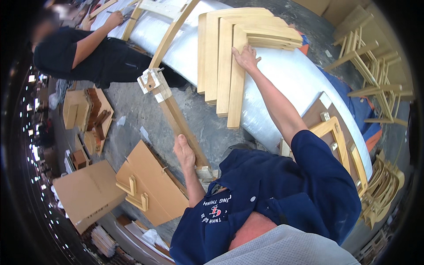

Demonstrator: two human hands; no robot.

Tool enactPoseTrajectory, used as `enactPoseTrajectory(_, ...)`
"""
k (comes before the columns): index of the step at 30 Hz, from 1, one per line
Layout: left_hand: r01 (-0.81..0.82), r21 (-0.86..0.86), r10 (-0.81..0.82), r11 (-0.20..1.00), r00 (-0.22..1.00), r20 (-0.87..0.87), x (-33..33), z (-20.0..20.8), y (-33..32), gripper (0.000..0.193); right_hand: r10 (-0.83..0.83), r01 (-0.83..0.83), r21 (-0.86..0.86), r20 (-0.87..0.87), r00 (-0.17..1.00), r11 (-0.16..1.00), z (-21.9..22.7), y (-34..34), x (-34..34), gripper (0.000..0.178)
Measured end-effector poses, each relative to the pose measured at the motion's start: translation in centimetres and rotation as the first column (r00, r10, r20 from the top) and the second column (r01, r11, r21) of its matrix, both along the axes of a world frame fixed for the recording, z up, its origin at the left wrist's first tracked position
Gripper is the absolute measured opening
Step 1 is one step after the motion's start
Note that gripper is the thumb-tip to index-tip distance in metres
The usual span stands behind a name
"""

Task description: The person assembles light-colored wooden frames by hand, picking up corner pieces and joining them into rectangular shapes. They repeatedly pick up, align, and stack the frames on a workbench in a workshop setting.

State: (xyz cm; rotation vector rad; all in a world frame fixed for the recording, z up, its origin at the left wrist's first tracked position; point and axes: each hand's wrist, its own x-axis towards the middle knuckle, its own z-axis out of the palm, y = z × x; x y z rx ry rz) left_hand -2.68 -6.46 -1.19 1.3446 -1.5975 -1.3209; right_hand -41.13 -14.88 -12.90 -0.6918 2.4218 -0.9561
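My left hand (184, 152) is closed around the lower part of a long wooden bar (174, 112). Pale blocks are fixed to both ends of this bar; the far end block (152, 81) has a dark hole in it. Further right, my right hand (247, 57) rests with spread fingers on the nearest of several L-shaped wooden frame pieces (225, 66). These pale pieces lie overlapped in a stack on a table covered in shiny silvery sheeting (282, 90). The undersides of the right fingers are hidden.
A co-worker in dark clothes (88, 57) stands at the far left by the table. Flat cardboard (152, 185) and a cardboard box (88, 192) lie on the left. Curved wooden frames (338, 137) are at the table's near right. Wooden chair frames (371, 84) stand on the right.
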Motion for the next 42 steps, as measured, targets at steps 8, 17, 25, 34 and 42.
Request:
enactPoseTrajectory(8,0.293,-0.039,-0.295,0.955,0.955,-0.032,-5.8,0.2,1.2,0.053,0.162,0.140,-0.360,0.689,0.706,0.922,-1.9,3.3,0.6,0.103)
enactPoseTrajectory(17,0.695,0.061,-0.688,0.716,0.690,0.224,-12.8,1.5,5.6,0.054,0.163,0.184,-0.443,0.635,0.755,0.878,-0.4,18.1,0.8,0.077)
enactPoseTrajectory(25,0.896,0.178,-0.867,0.407,0.318,0.384,-23.7,-10.5,10.2,0.046,-0.372,0.533,-0.233,0.495,0.785,0.813,1.4,51.8,6.3,0.055)
enactPoseTrajectory(34,0.887,-0.263,-0.485,0.380,0.433,0.760,-33.8,-21.2,16.4,0.046,-0.844,0.985,-0.121,0.509,0.171,0.126,0.7,76.9,20.3,0.053)
enactPoseTrajectory(42,0.727,-0.611,-0.355,0.313,0.686,0.635,-29.1,-14.6,25.4,0.043,-0.770,0.838,-0.032,0.375,0.516,0.545,-2.2,87.2,18.0,0.048)
